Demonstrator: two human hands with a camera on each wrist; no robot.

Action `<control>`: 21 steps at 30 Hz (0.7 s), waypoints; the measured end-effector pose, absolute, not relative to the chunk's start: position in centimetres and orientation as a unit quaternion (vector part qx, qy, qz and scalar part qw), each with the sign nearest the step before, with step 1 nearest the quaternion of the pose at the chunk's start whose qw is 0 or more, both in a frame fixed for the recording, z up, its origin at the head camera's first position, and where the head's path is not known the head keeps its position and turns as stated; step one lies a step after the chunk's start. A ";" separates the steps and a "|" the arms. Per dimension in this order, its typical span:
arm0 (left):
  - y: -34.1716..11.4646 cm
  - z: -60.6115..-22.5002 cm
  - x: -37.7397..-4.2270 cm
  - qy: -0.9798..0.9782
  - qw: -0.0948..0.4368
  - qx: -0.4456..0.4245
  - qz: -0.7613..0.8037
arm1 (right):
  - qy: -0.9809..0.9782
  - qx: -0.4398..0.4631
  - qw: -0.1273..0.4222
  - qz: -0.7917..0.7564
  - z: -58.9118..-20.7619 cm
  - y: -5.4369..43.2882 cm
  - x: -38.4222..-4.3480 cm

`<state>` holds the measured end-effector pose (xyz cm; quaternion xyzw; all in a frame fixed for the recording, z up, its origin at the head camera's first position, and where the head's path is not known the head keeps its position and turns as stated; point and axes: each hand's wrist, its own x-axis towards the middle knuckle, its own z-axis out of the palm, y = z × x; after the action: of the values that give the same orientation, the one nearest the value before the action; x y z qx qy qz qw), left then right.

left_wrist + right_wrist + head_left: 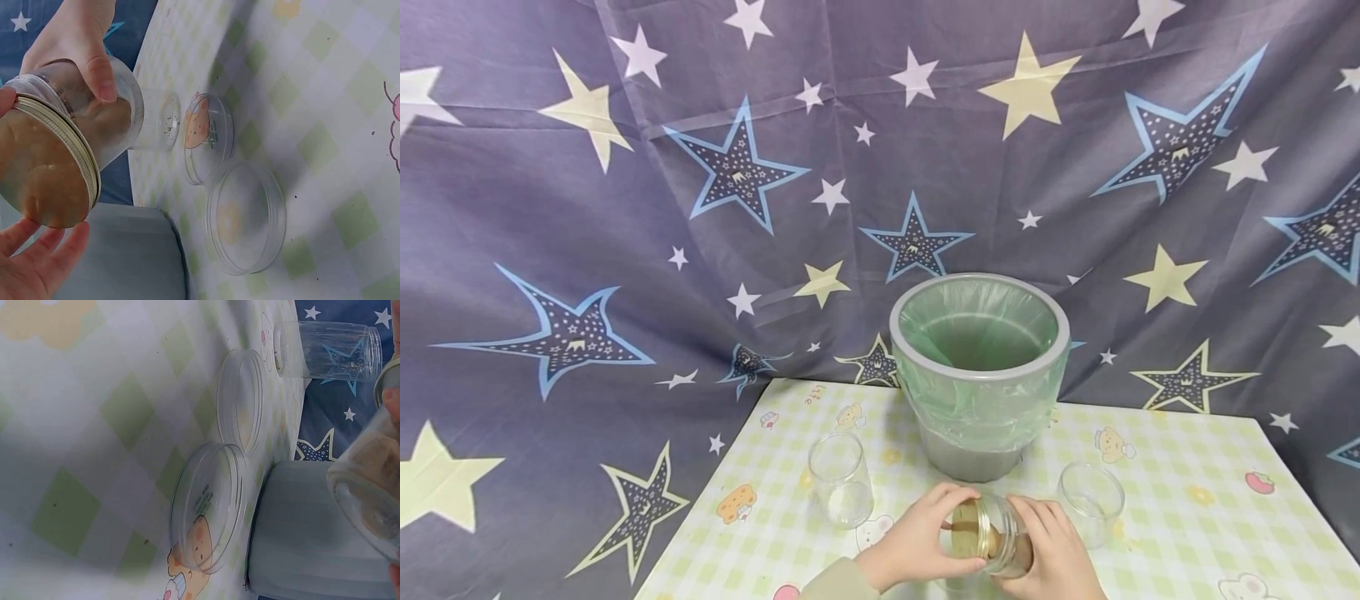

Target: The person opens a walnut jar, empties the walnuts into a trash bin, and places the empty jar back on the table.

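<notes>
A clear jar [1002, 533] with brown lumps inside lies tilted sideways between both hands. My left hand [917, 537] grips the jar's gold-rimmed lid [47, 165], fingers spread around its edge. My right hand [1052, 550] grips the jar's body from the other side, its thumb along the clear wall in the left wrist view. Whether the lid is loose or screwed on, I cannot tell. Below the hands, two shallow clear round dishes [209, 506] lie close together on the table, mostly hidden in the head view.
A grey bin [973, 450] with a green liner stands just behind the hands. One clear open jar [842, 487] stands to the left, another clear jar [1092, 508] to the right. The table [1187, 517] has a checked cloth, with a starry curtain [625, 333] behind.
</notes>
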<state>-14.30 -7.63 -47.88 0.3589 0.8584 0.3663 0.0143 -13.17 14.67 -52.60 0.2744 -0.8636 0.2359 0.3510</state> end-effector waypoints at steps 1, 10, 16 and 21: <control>-7.7 -47.9 -14.3 0.858 0.016 0.359 0.367 | -0.864 0.273 0.350 0.239 -52.7 14.7 -13.2; -9.0 -48.3 -14.6 0.870 0.008 0.337 0.359 | -0.876 0.231 0.316 0.283 -52.8 14.8 -12.9; -11.0 -49.7 -14.9 0.885 0.018 0.288 0.366 | -0.894 0.180 0.278 0.302 -52.2 15.0 -12.6; -13.0 -51.2 -15.3 0.897 0.019 0.241 0.369 | -0.895 0.158 0.277 0.312 -52.1 15.6 -12.7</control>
<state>-15.33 -12.99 -51.18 0.2408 0.8974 0.3693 0.0188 -12.65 15.62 -52.06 0.1581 -0.8952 0.3117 0.2766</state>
